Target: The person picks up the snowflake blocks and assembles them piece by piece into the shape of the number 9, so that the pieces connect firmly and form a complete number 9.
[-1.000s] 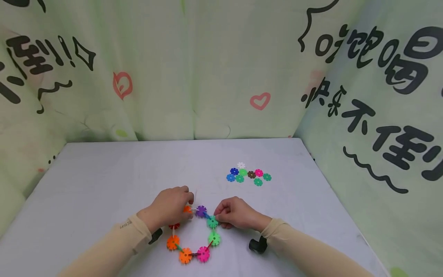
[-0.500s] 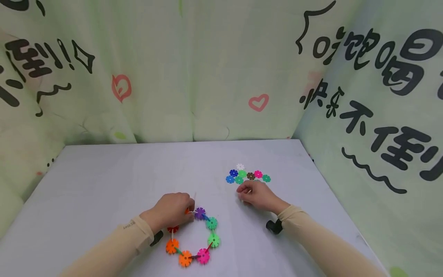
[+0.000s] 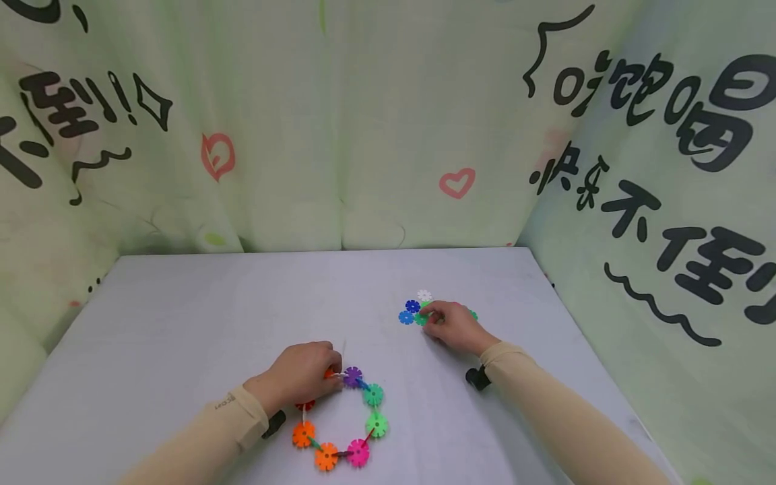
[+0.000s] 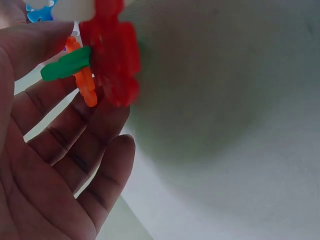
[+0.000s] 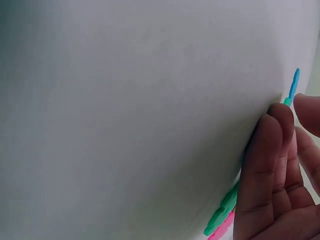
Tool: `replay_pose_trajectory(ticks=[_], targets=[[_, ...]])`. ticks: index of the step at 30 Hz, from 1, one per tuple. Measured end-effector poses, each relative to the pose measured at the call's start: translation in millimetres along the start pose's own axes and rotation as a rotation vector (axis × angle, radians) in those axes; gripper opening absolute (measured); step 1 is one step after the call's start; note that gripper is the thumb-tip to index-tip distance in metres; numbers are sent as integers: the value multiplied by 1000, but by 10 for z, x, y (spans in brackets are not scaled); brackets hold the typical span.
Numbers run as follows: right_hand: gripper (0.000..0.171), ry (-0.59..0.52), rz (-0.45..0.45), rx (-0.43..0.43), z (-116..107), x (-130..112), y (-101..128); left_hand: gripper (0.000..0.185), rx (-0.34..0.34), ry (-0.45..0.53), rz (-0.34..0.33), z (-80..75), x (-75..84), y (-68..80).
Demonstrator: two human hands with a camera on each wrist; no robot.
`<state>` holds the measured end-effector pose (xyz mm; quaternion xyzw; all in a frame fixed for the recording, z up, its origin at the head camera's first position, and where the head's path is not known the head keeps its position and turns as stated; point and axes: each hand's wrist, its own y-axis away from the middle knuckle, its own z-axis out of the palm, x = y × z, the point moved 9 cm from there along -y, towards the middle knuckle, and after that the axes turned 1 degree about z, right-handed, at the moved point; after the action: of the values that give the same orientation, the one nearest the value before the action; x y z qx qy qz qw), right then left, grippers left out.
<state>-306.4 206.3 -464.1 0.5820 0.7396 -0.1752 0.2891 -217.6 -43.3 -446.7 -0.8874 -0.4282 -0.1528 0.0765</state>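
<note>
A ring of notched plastic snowflake discs lies on the white table, with a purple disc [image 3: 353, 377], a pink disc [image 3: 358, 453] and a light green disc [image 3: 377, 424] among them. At its upper left, my left hand [image 3: 300, 370] pinches an orange disc [image 3: 329, 372] between thumb and fingers; a red disc [image 4: 112, 55] hangs close to these fingers in the left wrist view. My right hand [image 3: 455, 327] reaches over the loose discs, covering several. Thumb and fingertips stand apart in the right wrist view, with a blue disc [image 5: 294, 85] beyond them.
Left of the right hand lie loose white [image 3: 424, 295], dark blue [image 3: 413, 306] and light blue discs [image 3: 405, 317]. A green disc [image 3: 473, 314] shows to its right. Printed curtains [image 3: 279, 135] stand behind the white table [image 3: 212, 310] and along its sides.
My right hand has left the ring's right side and moved up and right to the loose discs. The left hand keeps its hold on the orange disc.
</note>
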Motion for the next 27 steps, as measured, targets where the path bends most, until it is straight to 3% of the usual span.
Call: replay_pose_trajectory(ticks=[6,16,22,27], targets=[[27,82,23,-7,-8,36,-36,17,4,19,9,6,20,-3],[25,86,71,-41,-13,45,-19,26,-6,31,-8,4,25,5],[28,5,74,-18,1,2,29,38,-3,-4,-3,8,30,-14],[17,-116,-2,-92,192,-226,116,39,11,-24,26,15,45,-23]])
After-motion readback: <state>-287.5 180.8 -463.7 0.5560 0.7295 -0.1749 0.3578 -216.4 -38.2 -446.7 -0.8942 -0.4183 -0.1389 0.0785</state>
